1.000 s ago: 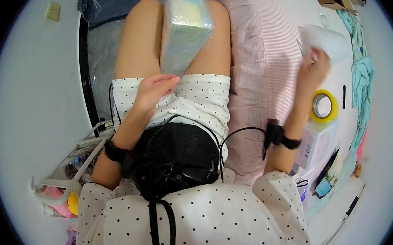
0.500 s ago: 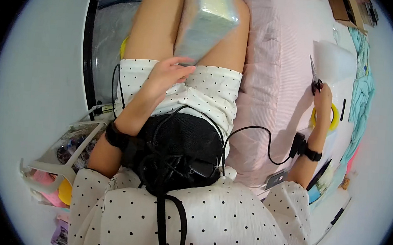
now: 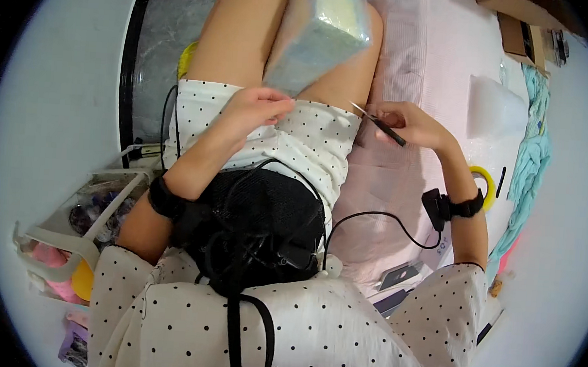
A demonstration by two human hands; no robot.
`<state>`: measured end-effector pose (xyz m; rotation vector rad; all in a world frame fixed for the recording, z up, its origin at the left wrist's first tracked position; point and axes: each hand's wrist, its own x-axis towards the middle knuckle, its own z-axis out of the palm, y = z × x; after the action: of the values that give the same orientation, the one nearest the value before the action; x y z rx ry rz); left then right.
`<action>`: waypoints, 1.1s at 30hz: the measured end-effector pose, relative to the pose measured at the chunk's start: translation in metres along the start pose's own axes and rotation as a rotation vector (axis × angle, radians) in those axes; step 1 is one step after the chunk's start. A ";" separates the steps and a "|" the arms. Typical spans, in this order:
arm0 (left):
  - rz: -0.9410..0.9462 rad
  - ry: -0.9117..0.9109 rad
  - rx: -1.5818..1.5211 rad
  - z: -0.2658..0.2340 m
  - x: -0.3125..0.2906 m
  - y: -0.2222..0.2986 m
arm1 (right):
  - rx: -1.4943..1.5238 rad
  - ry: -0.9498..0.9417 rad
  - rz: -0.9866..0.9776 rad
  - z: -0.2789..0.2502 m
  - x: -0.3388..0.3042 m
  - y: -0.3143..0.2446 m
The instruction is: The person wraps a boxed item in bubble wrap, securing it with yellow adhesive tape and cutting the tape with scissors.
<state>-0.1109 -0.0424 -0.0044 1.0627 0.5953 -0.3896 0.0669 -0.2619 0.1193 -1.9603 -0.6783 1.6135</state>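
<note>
A box-shaped package wrapped in clear plastic (image 3: 325, 32) lies on my thighs, its near end tapering toward my lap. Beside that end, my left hand (image 3: 252, 114) has its thumb and fingers drawn together; whatever is between them, if anything, is too small to make out. My right hand (image 3: 410, 125) is closed around a pair of dark-handled scissors (image 3: 388, 131), over the right edge of my lap. The scissors' pointed blades face left toward the package, and their tip is apart from it. My fingers partly hide the handles.
At my right is a pink striped bed cover (image 3: 389, 183). Beyond it lie a roll of translucent wrap (image 3: 497, 109), a yellow tape roll (image 3: 488, 188), a teal cloth (image 3: 532, 142) and a cardboard box (image 3: 522, 39). A white storage rack (image 3: 88, 247) stands at left; cables cross my lap.
My right hand has lifted the scissors off the bed by the wrap roll and brought them left, beside my lap. My left hand's fingers have drawn closer together.
</note>
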 end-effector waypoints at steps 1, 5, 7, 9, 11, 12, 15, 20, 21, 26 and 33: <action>-0.009 0.007 -0.011 0.003 -0.002 0.003 | 0.023 -0.024 -0.015 -0.003 0.010 0.010; -0.008 0.012 -0.038 0.004 -0.002 0.005 | 0.073 -0.104 -0.112 -0.011 0.032 0.022; -0.004 0.014 -0.036 0.003 -0.002 0.001 | 0.066 -0.146 -0.080 -0.017 0.035 0.022; -0.009 0.025 -0.019 0.002 -0.003 0.001 | 0.084 -0.159 -0.072 -0.018 0.038 0.017; 0.009 0.014 -0.035 0.000 -0.003 -0.002 | 0.126 -0.145 -0.092 -0.015 0.042 0.012; 0.019 -0.002 -0.042 0.001 -0.002 -0.002 | 0.126 -0.145 -0.111 -0.015 0.044 0.014; 0.038 0.005 -0.039 0.003 -0.004 0.002 | 0.138 -0.156 -0.143 -0.015 0.051 0.019; 0.033 0.027 -0.039 0.004 0.000 -0.001 | 0.155 -0.187 -0.083 -0.015 0.054 0.014; 0.031 0.034 -0.037 0.004 0.001 -0.003 | 0.165 -0.188 -0.084 -0.014 0.054 0.015; 0.038 0.024 -0.053 0.003 0.002 -0.006 | 0.230 -0.185 -0.092 -0.011 0.055 0.014; 0.022 0.046 -0.033 0.004 0.000 -0.001 | 0.181 -0.199 -0.111 -0.008 0.061 0.017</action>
<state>-0.1105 -0.0462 -0.0040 1.0482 0.6288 -0.3353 0.0862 -0.2343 0.0646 -1.6218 -0.6783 1.7505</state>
